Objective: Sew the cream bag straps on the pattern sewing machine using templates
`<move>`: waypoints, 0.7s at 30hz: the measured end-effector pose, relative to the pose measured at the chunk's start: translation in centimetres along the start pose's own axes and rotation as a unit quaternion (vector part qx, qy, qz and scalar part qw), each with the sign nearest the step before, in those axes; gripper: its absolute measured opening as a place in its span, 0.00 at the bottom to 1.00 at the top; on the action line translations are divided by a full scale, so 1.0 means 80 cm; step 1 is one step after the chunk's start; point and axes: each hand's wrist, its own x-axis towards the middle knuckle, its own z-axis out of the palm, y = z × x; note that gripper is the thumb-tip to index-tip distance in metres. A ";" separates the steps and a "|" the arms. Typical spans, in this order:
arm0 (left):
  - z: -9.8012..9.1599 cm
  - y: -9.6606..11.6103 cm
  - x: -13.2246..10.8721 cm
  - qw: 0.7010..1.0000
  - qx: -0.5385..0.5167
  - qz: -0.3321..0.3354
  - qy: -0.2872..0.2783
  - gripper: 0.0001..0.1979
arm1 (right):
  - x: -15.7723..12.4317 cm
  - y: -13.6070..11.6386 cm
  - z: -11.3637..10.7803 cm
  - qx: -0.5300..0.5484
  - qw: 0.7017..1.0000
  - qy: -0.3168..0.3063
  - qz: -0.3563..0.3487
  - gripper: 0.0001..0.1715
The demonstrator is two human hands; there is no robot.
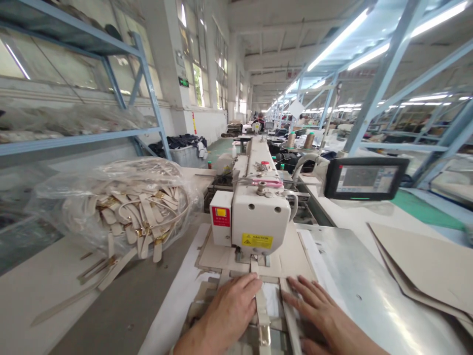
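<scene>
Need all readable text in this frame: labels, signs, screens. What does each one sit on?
"CAUTION": yellow label on the front of the sewing machine head.
Too small to read: red label on the box at the head's left side.
Blurred: control panel screen to the right of the machine.
Unreadable: green sign on the wall pillar.
Unreadable: red strip lower on the same wall.

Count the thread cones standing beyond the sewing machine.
2: a left cone and a right cone, side by side beyond the sewing machine; more may be hidden.
</scene>
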 end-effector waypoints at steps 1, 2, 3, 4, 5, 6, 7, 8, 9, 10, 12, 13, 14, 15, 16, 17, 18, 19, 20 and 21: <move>0.000 0.000 0.001 1.000 -0.005 -0.002 0.004 0.25 | 0.003 -0.001 0.006 -0.016 1.000 0.018 -0.005 0.46; 0.000 0.001 0.002 1.000 -0.008 -0.003 0.008 0.25 | 0.008 -0.003 0.014 -0.033 0.998 0.044 -0.014 0.46; -0.001 0.001 0.003 1.000 -0.009 -0.001 0.013 0.25 | 0.014 -0.004 0.021 -0.045 0.996 0.074 -0.024 0.44; -0.001 0.001 0.004 1.000 -0.009 0.003 0.018 0.25 | 0.021 -0.004 0.027 -0.051 0.993 0.104 -0.035 0.41; -0.001 0.001 0.006 1.000 -0.008 0.008 0.022 0.24 | 0.028 -0.005 0.032 -0.049 0.989 0.132 -0.042 0.38; 0.000 0.000 0.007 1.000 -0.006 0.013 0.026 0.23 | 0.034 -0.006 0.036 -0.041 0.986 0.156 -0.045 0.34; 0.000 0.000 0.009 0.999 -0.005 0.017 0.028 0.23 | 0.039 -0.006 0.036 -0.029 0.982 0.179 -0.041 0.31; 0.000 0.000 0.011 0.999 -0.003 0.019 0.029 0.22 | 0.043 -0.006 0.035 -0.015 0.979 0.201 -0.035 0.29; -0.001 0.000 0.013 0.999 -0.001 0.019 0.028 0.22 | 0.046 -0.006 0.031 0.004 0.975 0.221 -0.029 0.28; -0.002 0.001 0.015 0.999 0.002 0.017 0.028 0.22 | 0.049 -0.006 0.024 0.028 0.970 0.242 -0.026 0.27; -0.004 0.004 0.018 0.999 0.011 0.017 0.028 0.22 | 0.049 -0.005 0.009 0.098 0.954 0.282 -0.027 0.28; -0.006 0.006 0.019 0.999 0.019 0.018 0.029 0.21 | 0.047 -0.006 0.000 0.146 0.943 0.297 -0.030 0.28; -0.008 0.007 0.020 0.999 0.031 0.022 0.029 0.21 | 0.043 -0.009 -0.007 0.198 0.932 0.303 -0.030 0.29; -0.010 0.007 0.021 0.998 0.047 0.027 0.032 0.22 | 0.037 -0.012 -0.013 0.246 0.920 0.303 -0.033 0.28; -0.011 0.007 0.021 0.996 0.068 0.037 0.037 0.25 | 0.028 -0.018 -0.016 0.285 0.911 0.295 -0.044 0.27; -0.010 0.004 0.022 0.993 0.093 0.053 0.043 0.28 | 0.017 -0.024 -0.017 0.305 0.907 0.283 -0.070 0.26; -0.008 0.000 0.022 0.989 0.114 0.081 0.050 0.30 | 0.004 -0.032 -0.016 0.307 0.907 0.268 -0.107 0.26; -0.003 -0.006 0.023 0.983 0.129 0.119 0.055 0.32 | -0.010 -0.040 -0.013 0.292 0.911 0.253 -0.146 0.25; 0.004 -0.014 0.024 0.976 0.134 0.163 0.059 0.33 | -0.024 -0.047 -0.008 0.266 0.917 0.238 -0.178 0.24; 0.013 -0.021 0.025 0.966 0.122 0.220 0.062 0.32 | -0.037 -0.054 -0.004 0.239 0.923 0.228 -0.195 0.24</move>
